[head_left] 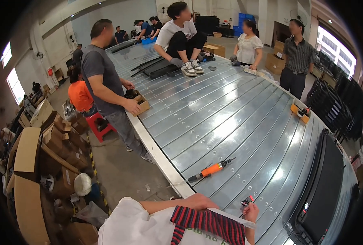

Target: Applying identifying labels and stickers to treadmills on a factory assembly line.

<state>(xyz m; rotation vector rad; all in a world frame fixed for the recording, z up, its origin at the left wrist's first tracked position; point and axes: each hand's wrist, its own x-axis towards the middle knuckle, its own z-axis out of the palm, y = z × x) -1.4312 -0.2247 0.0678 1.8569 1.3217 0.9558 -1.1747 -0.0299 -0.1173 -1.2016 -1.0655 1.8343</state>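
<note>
At the near edge of the metal-topped table, my right hand [251, 212] is closed, its fingertips at a small black-and-red item [247, 200] whose kind I cannot make out. My left hand [201, 201] lies across my front; its fingers are hidden behind red-and-black striped cloth [210, 222] over my white shirt. An orange and black power screwdriver [212, 169] rests on the tabletop ahead of my hands, with a cord trailing off the left edge. To my right lies a long black padded panel [322, 185] with a raised frame.
A person at the left edge handles an open carton [140, 105]. Another crouches on the table beside black frame parts [157, 67]; two people stand at the far right side. A small yellow box [300, 113] with tools sits on the right edge. Cardboard boxes [26, 153] crowd the left floor.
</note>
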